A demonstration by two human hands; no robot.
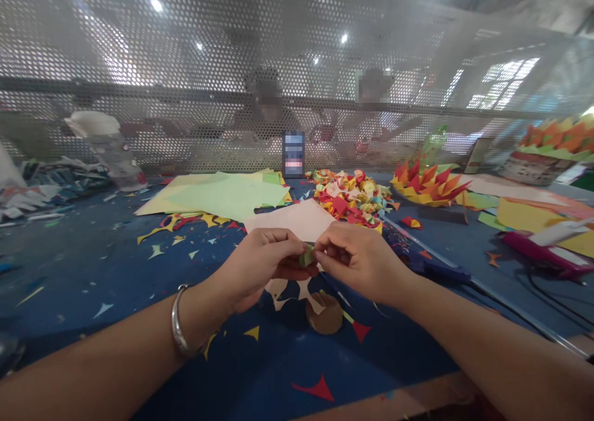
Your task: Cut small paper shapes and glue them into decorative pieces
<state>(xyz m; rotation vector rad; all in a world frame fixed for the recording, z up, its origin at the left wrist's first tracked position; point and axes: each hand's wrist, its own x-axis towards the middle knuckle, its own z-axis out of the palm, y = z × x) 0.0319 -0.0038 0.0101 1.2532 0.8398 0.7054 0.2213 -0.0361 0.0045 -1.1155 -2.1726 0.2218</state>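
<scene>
My left hand (pixel 260 263) and my right hand (pixel 359 259) meet above the blue table (pixel 93 272), both pinched on one small green paper piece (pixel 306 258). The fingers of each hand are closed round it. A silver bangle (pixel 179 328) sits on my left wrist. Just below the hands lies a round brown cardboard disc (pixel 326 314) with paper scraps about it. A pale pink sheet (pixel 292 218) lies right behind the hands.
Yellow and green sheets (pixel 218 195) lie at the back left. A heap of small folded coloured pieces (pixel 350 198) and a red-orange-yellow spiked paper wreath (pixel 429 186) sit behind. A pink glue gun (pixel 542 247) lies right. Two people sit beyond the perforated screen (pixel 297 68).
</scene>
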